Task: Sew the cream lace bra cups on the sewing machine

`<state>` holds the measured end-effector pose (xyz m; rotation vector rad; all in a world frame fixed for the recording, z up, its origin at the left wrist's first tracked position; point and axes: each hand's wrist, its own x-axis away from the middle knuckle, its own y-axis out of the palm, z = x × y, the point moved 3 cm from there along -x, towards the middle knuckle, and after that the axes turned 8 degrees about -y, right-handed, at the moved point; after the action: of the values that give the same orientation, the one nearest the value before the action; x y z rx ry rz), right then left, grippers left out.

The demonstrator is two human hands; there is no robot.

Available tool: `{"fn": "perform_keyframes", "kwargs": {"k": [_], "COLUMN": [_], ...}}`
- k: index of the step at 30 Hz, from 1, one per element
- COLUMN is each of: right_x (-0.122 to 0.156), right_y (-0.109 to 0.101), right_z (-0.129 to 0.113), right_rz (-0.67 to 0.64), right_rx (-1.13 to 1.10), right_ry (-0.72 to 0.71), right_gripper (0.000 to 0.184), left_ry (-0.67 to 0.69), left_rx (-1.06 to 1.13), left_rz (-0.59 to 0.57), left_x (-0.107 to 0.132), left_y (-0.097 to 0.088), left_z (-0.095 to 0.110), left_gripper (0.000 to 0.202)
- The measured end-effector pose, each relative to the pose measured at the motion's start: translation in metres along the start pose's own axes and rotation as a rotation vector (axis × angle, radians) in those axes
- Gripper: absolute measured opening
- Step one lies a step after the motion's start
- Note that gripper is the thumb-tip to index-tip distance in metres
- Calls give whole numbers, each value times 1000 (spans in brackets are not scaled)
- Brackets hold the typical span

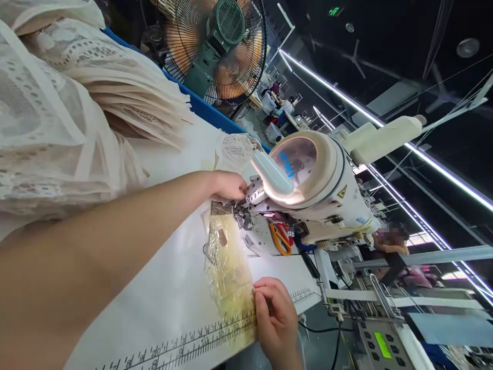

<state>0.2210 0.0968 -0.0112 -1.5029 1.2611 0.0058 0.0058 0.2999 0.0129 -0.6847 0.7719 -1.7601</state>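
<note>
My left hand (230, 186) reaches in from the left with curled fingers, close against the needle and presser foot area (243, 208) of a white sewing machine (308, 169). Whatever its fingertips hold is hidden. At the front edge of the table, my right hand (278, 319) is closed, thumb against the index finger; I cannot make out anything between them. It is beside a yellowed strip of clear tape (229, 267) stuck on the tabletop. Orange-handled scissors (280, 239) lie under the machine arm, next to a red-handled tool (285, 232).
Cream lace fabric (115, 97) is piled at the left. A clear bag of white threads (235, 149) sits behind my left hand. A large fan (219, 46) stands beyond a blue edge (210, 110). Ruler markings (192, 343) run along the table front. A control panel (381, 344) is at lower right.
</note>
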Motion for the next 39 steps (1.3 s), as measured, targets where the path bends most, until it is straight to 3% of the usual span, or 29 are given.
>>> {"fn": "perform_keyframes", "kwargs": {"k": [9,39], "right_x": [-1,-1], "right_y": [3,0], "right_z": [0,0], "right_rz": [-35,12], "right_rx": [24,16], "right_ry": [46,35], "right_gripper": [18,18], "left_ry": [22,-27], "left_rx": [-153,-1], "left_rz": [-30,20], "left_x": [-3,2], "left_y": [-8,-13], "left_z": [-10,-16], "left_gripper": [22,26]}}
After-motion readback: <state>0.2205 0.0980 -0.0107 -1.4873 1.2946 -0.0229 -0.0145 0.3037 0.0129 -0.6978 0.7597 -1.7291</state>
